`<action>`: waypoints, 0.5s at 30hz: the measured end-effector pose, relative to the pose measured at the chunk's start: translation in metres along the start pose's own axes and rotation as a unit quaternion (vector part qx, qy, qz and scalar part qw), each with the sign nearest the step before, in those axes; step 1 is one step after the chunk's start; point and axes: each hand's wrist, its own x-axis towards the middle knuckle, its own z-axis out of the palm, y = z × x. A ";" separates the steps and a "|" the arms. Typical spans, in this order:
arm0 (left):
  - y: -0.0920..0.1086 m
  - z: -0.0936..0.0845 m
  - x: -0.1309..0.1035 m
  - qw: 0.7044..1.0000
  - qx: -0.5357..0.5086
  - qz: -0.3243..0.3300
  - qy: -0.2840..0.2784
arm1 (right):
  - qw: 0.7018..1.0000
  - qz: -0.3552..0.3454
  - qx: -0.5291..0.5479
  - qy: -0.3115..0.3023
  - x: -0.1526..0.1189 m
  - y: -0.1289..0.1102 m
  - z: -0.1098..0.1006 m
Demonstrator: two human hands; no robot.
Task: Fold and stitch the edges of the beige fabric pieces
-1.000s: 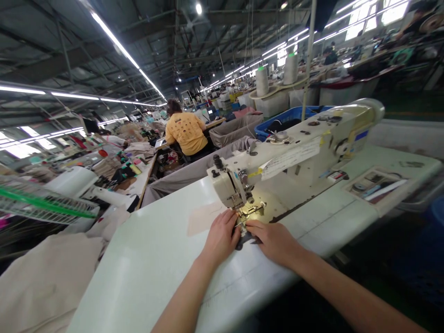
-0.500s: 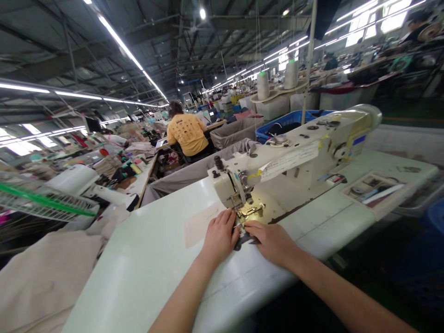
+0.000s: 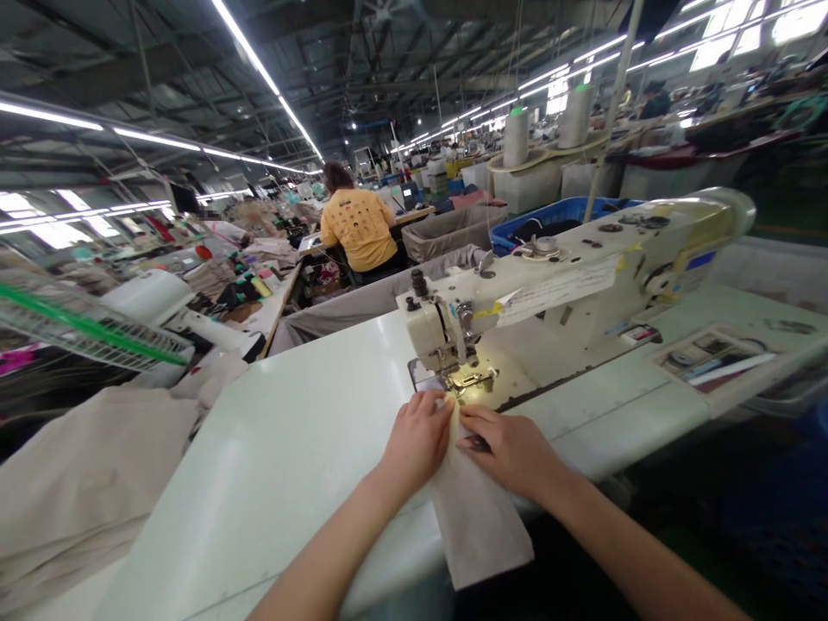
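A beige fabric piece point(image 3: 479, 522) runs from beneath the sewing machine's point(image 3: 446, 323) needle area toward me, its lower end hanging over the table's front edge. My left hand point(image 3: 419, 438) pinches its left side close to the presser foot, fingers together. On the other edge, my right hand point(image 3: 514, 447) has its thumb and fingers closed on the fabric. Under the right fingers shows a small dark object point(image 3: 477, 442) that I cannot make out. The machine's lamp lights the metal plate point(image 3: 471, 379) just past my fingertips.
The pale green table point(image 3: 304, 431) spreads to the left. A tool tray point(image 3: 711, 362) is set in it at right. Beige cloth point(image 3: 84, 483) is piled at left beside a wire rack point(image 3: 97, 323). Ahead, a person in yellow point(image 3: 359, 226) sits beyond grey fabric bins point(image 3: 362, 302).
The fabric, which lay flat on the table left of the needle, now extends toward me between my hands and over the edge. The view has shifted slightly left.
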 end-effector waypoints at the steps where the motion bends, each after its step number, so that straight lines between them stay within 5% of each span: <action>1: 0.003 0.001 0.002 1.000 0.009 -0.003 -0.002 | 1.000 0.003 -0.013 -0.007 -0.001 -0.001 -0.001; 15: -0.006 0.012 0.013 0.998 -0.022 0.025 0.044 | 0.999 0.009 -0.042 -0.012 0.006 0.003 0.000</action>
